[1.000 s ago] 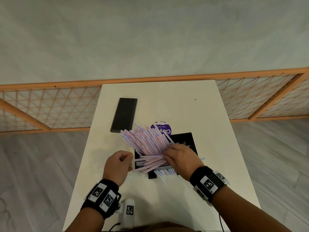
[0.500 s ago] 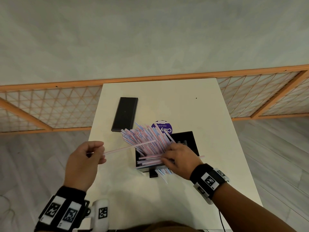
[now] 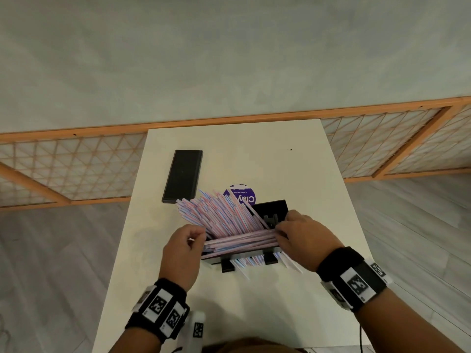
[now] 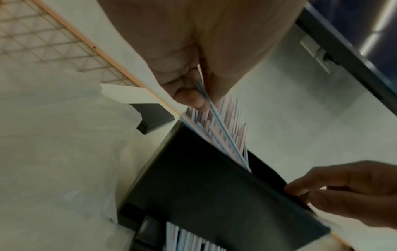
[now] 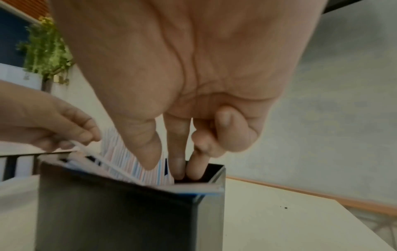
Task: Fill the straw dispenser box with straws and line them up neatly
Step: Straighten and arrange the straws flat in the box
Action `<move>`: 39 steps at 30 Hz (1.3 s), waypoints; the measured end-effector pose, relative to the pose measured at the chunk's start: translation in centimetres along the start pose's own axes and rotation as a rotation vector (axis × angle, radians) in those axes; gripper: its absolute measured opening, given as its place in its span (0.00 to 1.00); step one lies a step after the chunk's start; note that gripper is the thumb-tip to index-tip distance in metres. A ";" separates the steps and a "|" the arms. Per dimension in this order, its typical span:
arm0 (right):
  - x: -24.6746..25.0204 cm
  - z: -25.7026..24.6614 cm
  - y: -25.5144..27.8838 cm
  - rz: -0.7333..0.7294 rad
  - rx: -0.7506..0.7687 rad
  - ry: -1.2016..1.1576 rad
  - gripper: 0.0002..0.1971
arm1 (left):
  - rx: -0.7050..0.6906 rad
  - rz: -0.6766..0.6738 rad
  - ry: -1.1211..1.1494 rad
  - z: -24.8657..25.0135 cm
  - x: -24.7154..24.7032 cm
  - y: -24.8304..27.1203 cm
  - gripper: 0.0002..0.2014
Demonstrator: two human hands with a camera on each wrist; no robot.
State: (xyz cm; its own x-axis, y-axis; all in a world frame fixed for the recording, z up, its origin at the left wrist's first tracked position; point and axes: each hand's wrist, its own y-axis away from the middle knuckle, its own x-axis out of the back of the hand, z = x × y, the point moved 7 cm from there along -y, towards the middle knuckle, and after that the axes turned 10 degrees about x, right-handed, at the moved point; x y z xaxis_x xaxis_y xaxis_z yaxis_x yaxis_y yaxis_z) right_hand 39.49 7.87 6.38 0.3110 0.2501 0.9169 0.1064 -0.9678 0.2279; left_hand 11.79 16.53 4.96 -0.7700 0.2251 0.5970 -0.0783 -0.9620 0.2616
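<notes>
The black dispenser box (image 3: 272, 208) stands mid-table, also seen in the wrist views (image 4: 204, 186) (image 5: 118, 212). A fan of pink-and-blue striped straws (image 3: 219, 215) leans up and left out of it. Several more straws (image 3: 242, 240) lie flat along its front. My left hand (image 3: 201, 238) is at the box's left end and pinches one straw (image 4: 217, 118) between thumb and finger. At the right end, my right hand (image 3: 280, 230) reaches two straight fingers (image 5: 178, 166) down into the box beside the straw ends, with the thumb in front of them.
A long black lid (image 3: 183, 177) lies at the far left of the white table (image 3: 293, 301). A purple round label (image 3: 239, 196) sits behind the box. Straw tips (image 3: 244, 262) poke out under the box's front. A wooden lattice screen (image 3: 76, 164) runs behind the table.
My left hand drew one straw out to the left, then came back to the box's left end with it. The right hand shifted from the leaning bundle to the box's right end.
</notes>
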 end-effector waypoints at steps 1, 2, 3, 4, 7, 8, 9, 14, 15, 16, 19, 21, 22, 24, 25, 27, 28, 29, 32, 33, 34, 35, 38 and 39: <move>-0.6 -0.2 0.2 -0.063 0.011 0.026 0.14 | -0.043 -0.009 -0.044 0.5 -0.6 0.0 0.07; -1.2 -0.4 0.2 -0.116 0.025 0.053 0.14 | -0.101 -0.019 -0.094 1.1 -1.2 0.0 0.07; -1.6 -0.6 0.2 -0.148 0.039 0.072 0.14 | -0.166 -0.030 -0.137 1.7 -1.8 0.0 0.06; -1.8 -0.6 0.1 -0.157 0.052 0.080 0.13 | -0.215 -0.040 -0.183 2.1 -2.3 0.2 0.04; -1.8 -0.8 -0.1 -0.153 0.078 0.094 0.12 | -0.267 -0.066 -0.255 2.4 -3.2 0.5 0.04; -1.7 -0.8 -0.1 -0.149 0.087 0.098 0.11 | -0.269 -0.074 -0.255 2.5 -3.3 0.6 0.06; -1.6 -0.9 -0.1 -0.141 0.096 0.098 0.11 | -0.278 -0.079 -0.249 2.5 -3.3 0.7 0.08; -1.2 -1.6 -1.1 -0.057 0.136 0.074 0.11 | -0.328 -0.120 -0.143 2.6 -3.2 1.7 0.11; -1.5 -1.9 -1.4 -0.052 0.142 0.072 0.10 | -0.329 -0.126 -0.121 2.7 -3.2 1.9 0.10; -1.8 -2.2 -1.7 -0.042 0.148 0.072 0.10 | -0.327 -0.125 -0.100 2.9 -3.1 2.1 0.08; -1.7 -3.4 -1.9 0.057 0.184 0.013 0.09 | -0.320 -0.053 -0.109 3.2 -2.2 2.6 0.07; -1.7 -3.8 -2.0 0.100 0.184 -0.072 0.15 | -0.286 0.037 -0.177 2.9 -1.6 3.0 0.12; -1.9 -3.9 -2.1 0.088 0.172 -0.107 0.21 | -0.245 0.056 -0.205 2.5 -1.5 3.2 0.15; -2.7 -3.9 -2.3 0.017 0.147 -0.119 0.32 | -0.157 0.030 -0.226 1.5 -1.9 3.6 0.18; -3.3 -4.0 -2.5 -0.032 0.136 -0.110 0.36 | -0.135 0.013 -0.243 1.1 -2.3 3.8 0.18; -4.4 -4.1 -2.7 -0.123 0.130 -0.081 0.42 | -0.145 0.003 -0.301 0.6 -2.8 3.8 0.17; -4.8 -4.2 -2.8 -0.152 0.135 -0.051 0.43 | -0.149 0.000 -0.325 0.4 -3.0 3.6 0.16; -5.2 -4.2 -3.0 -0.174 0.143 -0.017 0.43 | -0.150 -0.005 -0.346 0.3 -3.1 3.4 0.16; -5.9 -4.1 -4.2 -0.235 0.146 0.017 0.40 | -0.212 -0.009 -0.404 0.4 -3.1 2.8 0.14; -6.0 -4.0 -4.6 -0.259 0.139 0.011 0.37 | -0.258 -0.004 -0.424 0.6 -3.1 2.7 0.13; -6.0 -3.9 -5.0 -0.292 0.126 0.002 0.34 | -0.315 0.004 -0.449 0.9 -3.1 2.7 0.12; -6.2 -3.8 -5.3 -0.328 0.112 -0.009 0.32 | -0.378 0.009 -0.483 1.3 -3.2 2.8 0.11; -6.5 -3.7 -6.1 -0.404 0.081 -0.041 0.29 | -0.534 0.000 -0.614 2.8 -4.2 3.6 0.12; -6.5 -3.8 -6.3 -0.414 0.075 -0.051 0.28 | -0.567 -0.006 -0.649 3.2 -4.7 3.9 0.14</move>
State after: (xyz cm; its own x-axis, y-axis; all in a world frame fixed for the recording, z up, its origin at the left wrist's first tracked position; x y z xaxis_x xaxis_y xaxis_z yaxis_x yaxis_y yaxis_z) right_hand 33.25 12.25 0.26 0.2735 0.6206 0.7349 0.2997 -0.7810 0.5479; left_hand 17.09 12.21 5.62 -0.2681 0.1081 0.9573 -0.5189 -0.8534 -0.0490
